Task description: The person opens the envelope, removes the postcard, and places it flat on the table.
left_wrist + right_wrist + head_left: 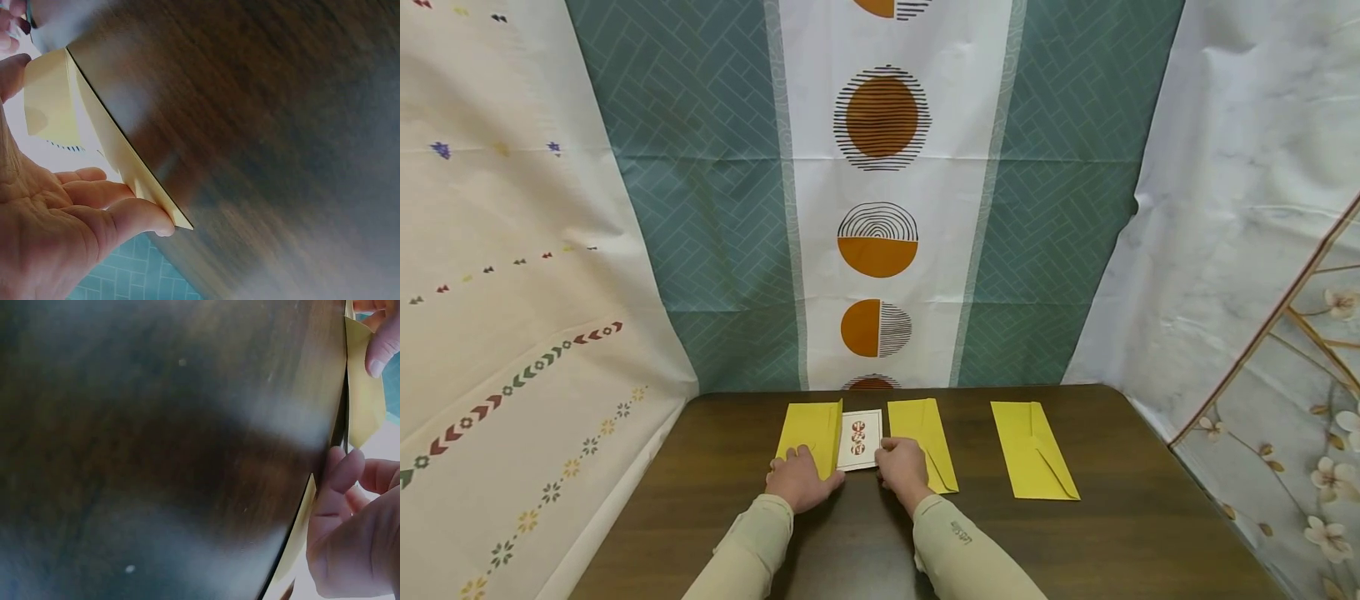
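Note:
A white card [859,440] with red printed motifs lies between the left and middle yellow envelopes. My right hand [902,467] pinches its right edge between curled fingers and thumb, overlapping the middle envelope [917,425]. My left hand [801,479] grips the near end of the left envelope [805,421], fingers spread on its left side and thumb beside the card. That envelope's right edge stands raised along the card's left side. In the left wrist view, the near edge of the yellow envelope [131,169] bows up off the table between thumb and fingers.
A third yellow envelope [1033,450] lies farther right on the dark wooden table [715,500]. Behind the table hangs a patterned teal and white curtain [715,208]. Pale cloth [512,292] hangs on the left, with floral fabric [1300,500] along the right.

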A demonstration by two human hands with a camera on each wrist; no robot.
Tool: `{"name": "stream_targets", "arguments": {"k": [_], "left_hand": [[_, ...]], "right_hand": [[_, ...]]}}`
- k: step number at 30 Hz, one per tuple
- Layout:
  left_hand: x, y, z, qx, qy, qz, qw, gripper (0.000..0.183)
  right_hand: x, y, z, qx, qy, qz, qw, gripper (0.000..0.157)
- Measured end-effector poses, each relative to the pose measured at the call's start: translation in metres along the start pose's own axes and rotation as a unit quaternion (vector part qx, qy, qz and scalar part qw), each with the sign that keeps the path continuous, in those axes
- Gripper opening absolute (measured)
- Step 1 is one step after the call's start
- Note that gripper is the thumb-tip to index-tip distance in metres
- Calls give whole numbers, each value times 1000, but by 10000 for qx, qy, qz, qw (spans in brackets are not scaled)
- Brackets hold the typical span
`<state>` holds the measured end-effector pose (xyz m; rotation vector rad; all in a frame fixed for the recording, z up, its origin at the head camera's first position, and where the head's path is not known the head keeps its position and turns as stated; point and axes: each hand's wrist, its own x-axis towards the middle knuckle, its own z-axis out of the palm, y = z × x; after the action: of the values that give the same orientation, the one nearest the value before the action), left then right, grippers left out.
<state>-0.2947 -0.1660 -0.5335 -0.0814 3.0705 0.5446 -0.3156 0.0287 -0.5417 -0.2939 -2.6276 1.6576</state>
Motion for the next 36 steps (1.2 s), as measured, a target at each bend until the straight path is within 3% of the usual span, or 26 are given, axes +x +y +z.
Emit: {"name": "stream_targets", "arguments": {"k": [3, 7, 25, 32, 36], "left_hand": [[-1, 0, -1, -34, 7, 13, 10000, 95], [-2, 1, -1, -51, -6, -2, 10000, 94], [1, -1, 1, -26, -34, -41, 10000, 97], [-1, -3, 0, -36, -72, -141, 9999, 107], [-2, -8, 2, 137, 230, -28, 9996, 109]], "right_hand": [[0, -1, 0, -592, 155, -94, 9981, 30], [-1, -3, 1, -944, 297, -196, 9949, 28], [0, 0, -2, -621, 269, -265, 9974, 29], [2, 1, -19, -590, 274, -481, 9967, 31], [6, 5, -36, -650, 298, -566, 9958, 32]]}}
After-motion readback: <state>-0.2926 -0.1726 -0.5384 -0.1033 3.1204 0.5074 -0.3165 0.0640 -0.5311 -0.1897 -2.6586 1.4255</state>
